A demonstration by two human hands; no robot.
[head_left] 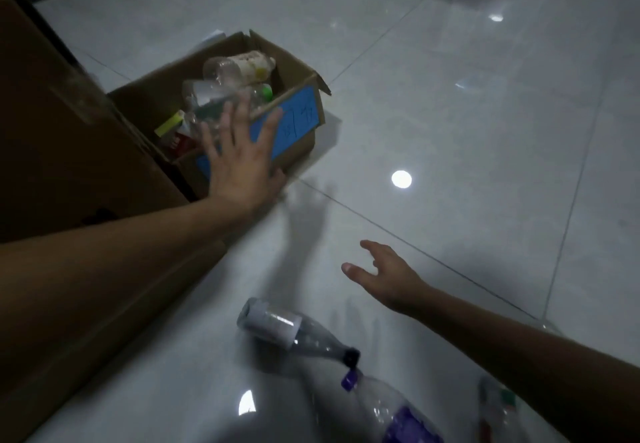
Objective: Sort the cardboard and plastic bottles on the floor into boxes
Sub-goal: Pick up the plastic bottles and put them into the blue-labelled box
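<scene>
A small cardboard box [298, 145] with a blue label stands on the floor and holds several clear plastic bottles [239, 68]. My left hand [239, 162] hovers open with spread fingers over the box's near corner. A clear bottle [211, 113] lies just past its fingertips inside the box. My right hand [384, 274] is open above the floor, holding nothing. Near me lie a clear bottle with a white label and black cap [294, 332], a bottle with a purple cap and label [388, 408], and a third bottle [498, 408] partly behind my right forearm.
A large brown cardboard box [52, 131] fills the left side, touching the small box. A flat piece of cardboard [114, 321] lies under my left forearm. Glossy white floor tiles [485, 131] stretch to the right and far side.
</scene>
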